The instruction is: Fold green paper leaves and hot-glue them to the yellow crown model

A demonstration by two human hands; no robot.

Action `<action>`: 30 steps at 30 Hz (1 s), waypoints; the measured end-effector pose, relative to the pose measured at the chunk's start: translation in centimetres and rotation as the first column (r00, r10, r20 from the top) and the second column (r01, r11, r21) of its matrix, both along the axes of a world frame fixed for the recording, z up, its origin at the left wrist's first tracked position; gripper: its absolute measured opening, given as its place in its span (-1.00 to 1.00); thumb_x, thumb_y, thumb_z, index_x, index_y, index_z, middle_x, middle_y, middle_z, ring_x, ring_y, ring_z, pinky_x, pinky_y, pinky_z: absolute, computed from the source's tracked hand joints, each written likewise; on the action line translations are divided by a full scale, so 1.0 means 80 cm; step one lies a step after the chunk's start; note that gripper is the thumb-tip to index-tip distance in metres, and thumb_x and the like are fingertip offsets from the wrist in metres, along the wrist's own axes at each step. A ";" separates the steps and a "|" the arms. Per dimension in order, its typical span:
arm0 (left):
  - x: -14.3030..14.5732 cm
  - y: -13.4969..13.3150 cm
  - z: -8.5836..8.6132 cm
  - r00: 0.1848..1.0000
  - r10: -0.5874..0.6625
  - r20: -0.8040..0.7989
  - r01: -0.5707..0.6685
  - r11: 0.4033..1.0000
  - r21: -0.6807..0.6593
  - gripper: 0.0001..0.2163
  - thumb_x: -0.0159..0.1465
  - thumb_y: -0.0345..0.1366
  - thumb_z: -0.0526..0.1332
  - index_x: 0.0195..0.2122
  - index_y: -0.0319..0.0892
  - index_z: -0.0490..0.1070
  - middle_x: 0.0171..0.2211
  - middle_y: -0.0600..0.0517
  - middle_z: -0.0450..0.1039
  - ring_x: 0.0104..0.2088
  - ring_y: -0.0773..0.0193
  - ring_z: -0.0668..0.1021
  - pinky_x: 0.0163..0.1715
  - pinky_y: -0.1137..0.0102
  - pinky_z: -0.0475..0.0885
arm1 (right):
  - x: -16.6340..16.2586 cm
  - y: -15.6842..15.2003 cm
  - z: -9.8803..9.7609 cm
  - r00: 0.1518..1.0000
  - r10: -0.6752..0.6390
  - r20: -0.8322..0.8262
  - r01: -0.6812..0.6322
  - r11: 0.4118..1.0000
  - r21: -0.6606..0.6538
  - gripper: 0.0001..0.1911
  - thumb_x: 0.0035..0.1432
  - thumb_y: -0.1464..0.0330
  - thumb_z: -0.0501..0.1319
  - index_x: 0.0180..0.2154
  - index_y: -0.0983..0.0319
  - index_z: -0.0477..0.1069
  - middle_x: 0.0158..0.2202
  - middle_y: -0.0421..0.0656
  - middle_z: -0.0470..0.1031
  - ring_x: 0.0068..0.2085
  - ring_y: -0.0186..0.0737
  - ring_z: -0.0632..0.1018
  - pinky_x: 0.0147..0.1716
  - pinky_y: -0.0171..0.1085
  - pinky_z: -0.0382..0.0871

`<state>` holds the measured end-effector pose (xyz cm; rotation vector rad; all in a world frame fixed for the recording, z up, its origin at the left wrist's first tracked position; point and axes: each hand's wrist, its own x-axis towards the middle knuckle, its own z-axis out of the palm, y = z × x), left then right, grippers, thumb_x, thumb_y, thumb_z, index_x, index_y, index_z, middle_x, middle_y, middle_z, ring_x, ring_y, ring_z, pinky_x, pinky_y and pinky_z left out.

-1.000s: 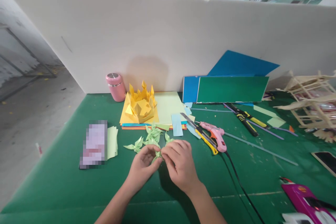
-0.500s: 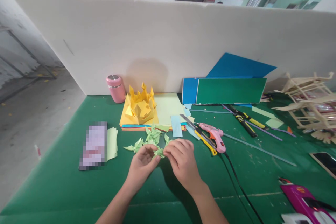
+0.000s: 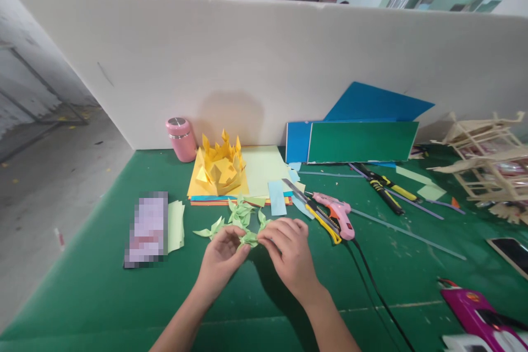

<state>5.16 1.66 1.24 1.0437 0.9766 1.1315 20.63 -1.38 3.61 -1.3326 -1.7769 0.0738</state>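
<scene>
Between my two hands is a small folded light-green paper flower (image 3: pixel 249 239). Thumb and fingers of my left hand (image 3: pixel 225 256) pinch its left side. My right hand (image 3: pixel 286 250) has its fingertips closed on the right edge of the same flower. Just beyond my fingers lie more light-green folded paper pieces (image 3: pixel 240 212) with pointed petals, partly hidden by the hands. A folded yellow paper crown (image 3: pixel 223 168) stands behind them on a stack of coloured paper (image 3: pixel 266 168).
Right of my hands lie a yellow utility knife (image 3: pixel 324 223) and a pink glue gun (image 3: pixel 336 212) with a black cable. Pliers (image 3: pixel 385 195), paper strips and a wooden stick model (image 3: pixel 490 162) are further right. A pink flask (image 3: pixel 181 140) stands before a white partition (image 3: pixel 247 55).
My right hand has shifted very slightly right at the flower's edge, its fingers turned a little. Both hands keep hold of the flower. The view has moved slightly.
</scene>
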 end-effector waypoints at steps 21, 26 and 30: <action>0.006 -0.007 0.012 0.979 -0.081 -0.185 0.088 0.996 0.031 -0.79 -0.09 -0.34 0.38 -0.39 -0.15 0.45 -0.40 0.03 0.49 -0.37 0.27 0.54 -0.28 0.42 0.49 | -0.005 -0.003 0.005 0.998 0.048 0.047 -0.045 0.997 -0.064 -0.86 0.19 0.46 0.13 -0.41 0.17 0.37 -0.40 -0.28 0.49 -0.25 -0.27 0.44 -0.17 -0.19 -0.01; 0.007 -0.008 0.013 0.980 -0.116 -0.163 0.118 0.993 0.002 -0.79 -0.09 -0.34 0.37 -0.38 -0.16 0.47 -0.36 -0.01 0.53 -0.27 0.20 0.57 -0.17 0.36 0.48 | -0.005 -0.003 0.000 0.997 0.051 0.064 -0.045 0.995 -0.092 -0.86 0.16 0.44 0.13 -0.45 0.18 0.34 -0.41 -0.31 0.48 -0.25 -0.30 0.43 -0.15 -0.19 -0.01; 0.005 -0.007 0.012 0.985 -0.115 -0.128 0.111 0.993 -0.034 -0.78 -0.10 -0.34 0.38 -0.39 -0.16 0.48 -0.36 0.00 0.53 -0.27 0.20 0.56 -0.17 0.35 0.48 | -0.003 -0.003 0.000 0.997 0.056 0.049 -0.052 0.996 -0.078 -0.84 0.20 0.42 0.13 -0.45 0.17 0.35 -0.41 -0.31 0.50 -0.25 -0.28 0.44 -0.18 -0.19 -0.02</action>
